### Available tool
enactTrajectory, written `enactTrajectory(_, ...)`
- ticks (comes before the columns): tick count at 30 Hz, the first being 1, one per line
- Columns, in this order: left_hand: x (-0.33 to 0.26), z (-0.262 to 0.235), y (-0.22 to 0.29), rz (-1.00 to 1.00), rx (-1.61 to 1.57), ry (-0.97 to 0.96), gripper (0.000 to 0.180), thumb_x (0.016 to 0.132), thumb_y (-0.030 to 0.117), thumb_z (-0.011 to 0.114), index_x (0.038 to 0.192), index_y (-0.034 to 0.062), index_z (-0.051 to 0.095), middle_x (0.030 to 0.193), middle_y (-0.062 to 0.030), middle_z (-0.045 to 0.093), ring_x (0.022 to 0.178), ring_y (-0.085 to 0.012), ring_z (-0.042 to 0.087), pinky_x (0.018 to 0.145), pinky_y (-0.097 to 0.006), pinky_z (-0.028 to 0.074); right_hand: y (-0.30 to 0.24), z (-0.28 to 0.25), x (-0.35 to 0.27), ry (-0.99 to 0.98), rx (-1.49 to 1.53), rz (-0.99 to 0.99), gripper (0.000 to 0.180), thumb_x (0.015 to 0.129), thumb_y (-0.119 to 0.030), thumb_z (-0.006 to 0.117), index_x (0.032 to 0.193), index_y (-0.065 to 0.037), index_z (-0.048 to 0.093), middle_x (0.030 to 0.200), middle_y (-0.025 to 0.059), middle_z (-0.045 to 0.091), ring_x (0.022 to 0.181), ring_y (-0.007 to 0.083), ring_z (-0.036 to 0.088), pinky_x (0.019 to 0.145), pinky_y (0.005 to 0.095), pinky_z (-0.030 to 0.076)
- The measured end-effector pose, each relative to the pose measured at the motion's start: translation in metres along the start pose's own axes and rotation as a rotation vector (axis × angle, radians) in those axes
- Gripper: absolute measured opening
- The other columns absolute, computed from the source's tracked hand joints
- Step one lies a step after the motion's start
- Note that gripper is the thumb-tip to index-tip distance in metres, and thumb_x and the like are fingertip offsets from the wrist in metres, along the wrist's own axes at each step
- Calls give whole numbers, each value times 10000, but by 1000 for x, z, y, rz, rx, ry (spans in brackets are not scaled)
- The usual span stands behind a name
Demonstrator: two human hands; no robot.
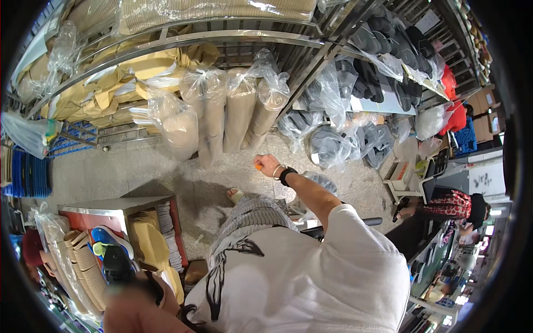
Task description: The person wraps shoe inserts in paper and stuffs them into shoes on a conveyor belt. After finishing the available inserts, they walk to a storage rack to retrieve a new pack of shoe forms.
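Observation:
My right hand (268,165) reaches out over the grey floor, a bracelet and a black wristband on its wrist. Its fingers are closed around a small orange object (258,166), whose kind I cannot make out. At the lower left, my left hand (130,313) is close and blurred, and its fingers cannot be made out. Just beyond it are a black object (116,263) and a blue shoe (112,240) with yellow-green parts; whether that hand holds either is unclear.
Tall plastic-wrapped tan rolls (211,119) stand ahead below a metal rack (233,39). Bagged dark soles (333,145) lie at right, some on the floor. A cabinet (133,204) with stacked material stands at left. Another person (452,206) is at the far right.

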State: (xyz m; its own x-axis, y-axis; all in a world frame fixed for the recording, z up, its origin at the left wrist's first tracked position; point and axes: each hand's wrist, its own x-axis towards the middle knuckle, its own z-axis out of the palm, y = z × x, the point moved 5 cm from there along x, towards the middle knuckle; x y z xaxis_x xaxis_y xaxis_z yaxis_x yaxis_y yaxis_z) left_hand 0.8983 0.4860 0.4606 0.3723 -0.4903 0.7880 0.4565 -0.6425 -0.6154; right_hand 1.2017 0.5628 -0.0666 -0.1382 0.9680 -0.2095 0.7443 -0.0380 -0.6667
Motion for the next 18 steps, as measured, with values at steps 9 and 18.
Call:
enactTrajectory(9,-115,35,13,-873,-175,-519,181,701,-56,606,847,47,580,977,-154,562,809,-311,591,608,-355,499,28,1,-37,27,44,177,168,782,-172,611,908,-61,625,800,139,679,749,302,656,694,386,517)
enactTrajectory(18,-254,60,44,-1110,-657,-719,232,669,-114,554,854,11,617,932,-123,578,720,-283,592,623,-335,484,25,45,-81,76,129,453,179,745,-198,617,865,-73,663,816,158,676,797,322,650,736,394,515)
